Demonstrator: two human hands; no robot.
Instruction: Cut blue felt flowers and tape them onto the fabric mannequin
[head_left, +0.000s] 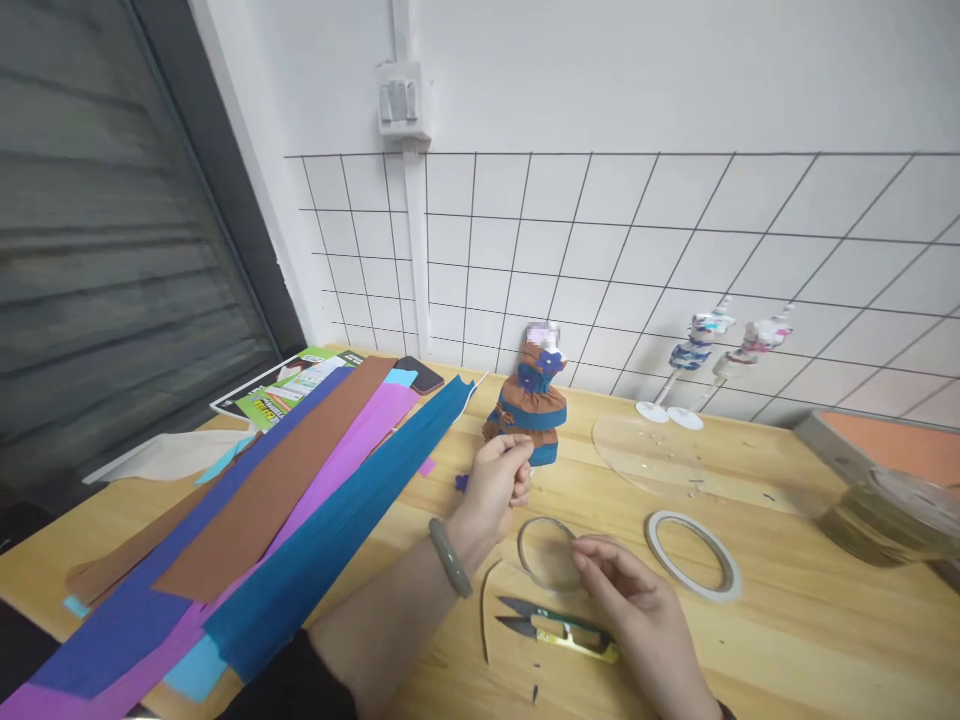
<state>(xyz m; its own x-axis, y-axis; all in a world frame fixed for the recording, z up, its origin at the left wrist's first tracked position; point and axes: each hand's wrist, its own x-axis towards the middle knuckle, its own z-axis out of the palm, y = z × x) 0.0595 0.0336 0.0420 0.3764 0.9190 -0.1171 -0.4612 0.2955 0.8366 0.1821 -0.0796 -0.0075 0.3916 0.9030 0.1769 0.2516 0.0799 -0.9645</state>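
My left hand (pixel 495 487), with a bracelet at the wrist, has its fingers closed in front of a small doll (pixel 531 400) in a tiered brown and blue dress; what it holds, if anything, is hidden. My right hand (pixel 626 590) pinches with thumb and forefinger at the right edge of a thin tape ring (pixel 523 550); whether it grips the ring is unclear. Below lie thread snips (pixel 559 630) with a yellow and green handle. A larger white tape roll (pixel 731 580) lies to the right of the ring.
Long strips of brown (pixel 285 480), purple, blue and teal crepe paper (pixel 345 510) cover the left side. A phone (pixel 420 375) lies behind them. Two small wrapped figures on stands (pixel 694 345) are at the back right. Wide tape (pixel 892 520) and a tray (pixel 825 440) sit far right.
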